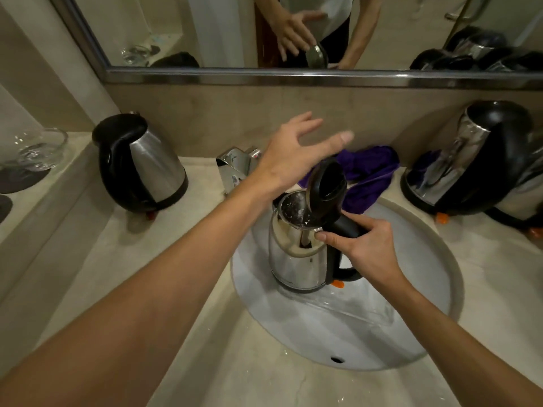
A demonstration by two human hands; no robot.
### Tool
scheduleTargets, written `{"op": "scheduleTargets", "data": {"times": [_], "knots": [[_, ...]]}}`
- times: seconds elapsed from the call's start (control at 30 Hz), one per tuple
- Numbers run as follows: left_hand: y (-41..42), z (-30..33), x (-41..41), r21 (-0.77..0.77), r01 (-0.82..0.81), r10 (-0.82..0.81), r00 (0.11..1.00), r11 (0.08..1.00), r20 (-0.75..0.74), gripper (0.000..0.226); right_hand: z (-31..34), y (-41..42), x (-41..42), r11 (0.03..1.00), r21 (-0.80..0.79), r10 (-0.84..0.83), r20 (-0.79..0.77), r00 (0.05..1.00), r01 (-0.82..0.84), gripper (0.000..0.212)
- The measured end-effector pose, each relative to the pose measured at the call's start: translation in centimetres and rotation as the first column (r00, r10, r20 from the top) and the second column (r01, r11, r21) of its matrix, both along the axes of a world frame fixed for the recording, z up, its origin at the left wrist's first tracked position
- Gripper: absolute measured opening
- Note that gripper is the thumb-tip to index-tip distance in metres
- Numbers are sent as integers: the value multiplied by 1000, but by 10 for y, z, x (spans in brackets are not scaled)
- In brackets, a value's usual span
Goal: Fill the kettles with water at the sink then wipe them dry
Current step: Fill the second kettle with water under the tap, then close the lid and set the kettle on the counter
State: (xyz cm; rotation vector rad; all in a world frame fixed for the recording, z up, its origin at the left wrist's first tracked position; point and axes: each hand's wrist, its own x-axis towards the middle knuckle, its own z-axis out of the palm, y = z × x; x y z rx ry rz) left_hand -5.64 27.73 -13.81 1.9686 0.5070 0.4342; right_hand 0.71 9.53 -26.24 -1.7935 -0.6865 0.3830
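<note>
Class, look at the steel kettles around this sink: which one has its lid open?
The kettle in the basin, gripped by its handle in the right hand. Its black lid stands raised; the left kettle and right kettle are closed.

Your kettle (296, 259) in the sink (411, 289): polished steel body, mirror-glossy; lid (326, 186) and handle (346, 227) smooth black plastic with a soft sheen. Left kettle (141, 163) looks brushed steel, duller. Right kettle (464, 160) highly reflective. Sink smooth, pale, glazed. Counter (176, 318) polished beige stone. Cloth (367, 174) purple, soft, matt. Tap (235, 165) bright chrome. Bowl (41, 148) clear glass.
</note>
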Motion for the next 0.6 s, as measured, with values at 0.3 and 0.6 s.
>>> {"op": "scheduleTargets", "data": {"times": [0.3,0.6], "knots": [[-51,-8,-29,84,-155,157,987,984,-27,65,52,-69,-22,995,32,-94,34,995,93,60],[-102,10,-85,-374,-323,300,946,869,-121,37,108,-102,-50,996,91,-30,127,991,18,65]]}}
